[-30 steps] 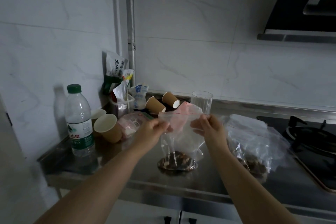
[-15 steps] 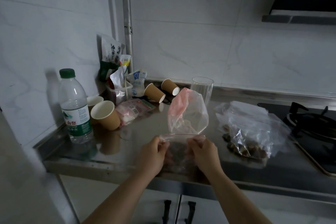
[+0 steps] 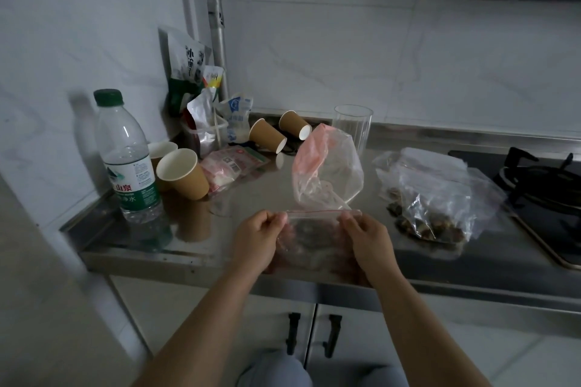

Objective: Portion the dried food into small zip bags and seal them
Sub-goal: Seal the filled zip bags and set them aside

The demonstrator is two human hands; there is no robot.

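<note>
At the far left of the steel counter (image 3: 132,239) I see a water bottle (image 3: 127,157) with a green cap standing upright, and just right of it a brown paper cup (image 3: 183,173) tilted with its mouth toward me, another cup partly hidden behind it. Farther back in the corner a cluster of snack packets (image 3: 201,94) leans against the wall, and a flat pink packet (image 3: 232,166) lies in front of them. Two more paper cups (image 3: 267,136) lie on their sides near the back edge. At the near edge my left hand (image 3: 256,240) pinches the left end of the small zip bag (image 3: 314,239), thumb and curled fingers closed on its red-lined top strip, and my right hand (image 3: 367,239) pinches the right end the same way. The bag lies flat on the counter between my hands, with dark dried food dimly visible inside. Just beyond it sits a puffed-up clear bag with a pink patch (image 3: 327,170), and behind that an upright clear glass (image 3: 352,126). To the right, a larger plastic bag of dried food (image 3: 434,198) rests on the counter, a few pieces lying loose beside it. At the far right is a gas burner (image 3: 540,185).
</note>
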